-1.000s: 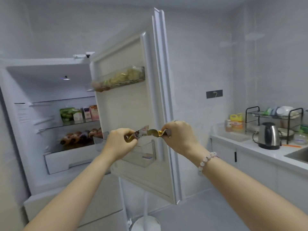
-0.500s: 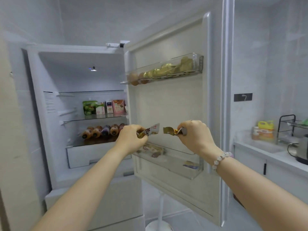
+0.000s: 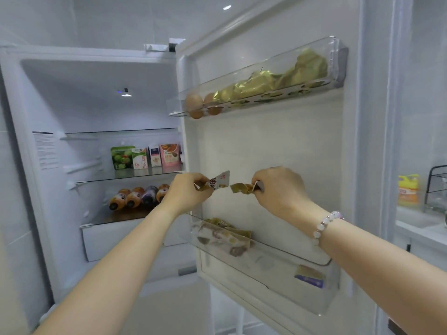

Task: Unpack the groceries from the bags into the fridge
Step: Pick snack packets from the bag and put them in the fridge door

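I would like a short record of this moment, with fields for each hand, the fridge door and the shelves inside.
left hand: holds one small snack packet
right hand: holds another small packet
packets: apart, not touching, above the lower door bin
lower door bin: similar packets lie at its left end
fridge door: open
upper door tray: eggs and gold wrappers
middle shelf: cartons and pouches standing
shelf below: bottles lying down
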Action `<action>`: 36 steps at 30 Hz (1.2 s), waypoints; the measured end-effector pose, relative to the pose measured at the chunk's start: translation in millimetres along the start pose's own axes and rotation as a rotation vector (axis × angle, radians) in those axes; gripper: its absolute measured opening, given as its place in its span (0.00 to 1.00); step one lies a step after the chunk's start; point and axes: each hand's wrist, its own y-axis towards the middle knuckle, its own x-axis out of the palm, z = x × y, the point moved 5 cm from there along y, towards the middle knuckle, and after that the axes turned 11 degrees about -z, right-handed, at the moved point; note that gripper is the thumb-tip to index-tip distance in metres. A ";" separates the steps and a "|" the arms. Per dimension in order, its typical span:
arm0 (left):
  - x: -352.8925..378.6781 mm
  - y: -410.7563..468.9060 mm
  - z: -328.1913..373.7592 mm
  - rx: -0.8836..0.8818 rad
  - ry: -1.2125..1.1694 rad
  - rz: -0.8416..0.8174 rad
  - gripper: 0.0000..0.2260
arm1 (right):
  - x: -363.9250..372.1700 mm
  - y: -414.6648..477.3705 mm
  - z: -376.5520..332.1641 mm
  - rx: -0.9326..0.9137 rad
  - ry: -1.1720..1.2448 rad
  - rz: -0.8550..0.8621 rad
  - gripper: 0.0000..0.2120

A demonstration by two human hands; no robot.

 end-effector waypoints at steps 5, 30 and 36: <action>15.4 39.8 -14.3 0.006 0.093 -0.204 0.05 | 27.2 26.4 -0.9 -0.022 -0.025 -0.126 0.09; 86.2 64.7 -70.7 -0.070 0.269 -0.646 0.14 | 123.7 35.9 -11.4 -0.138 -0.073 -0.557 0.13; 84.1 65.9 -74.6 -0.077 0.145 -0.608 0.21 | 115.1 34.0 -8.4 -0.107 0.067 -0.671 0.18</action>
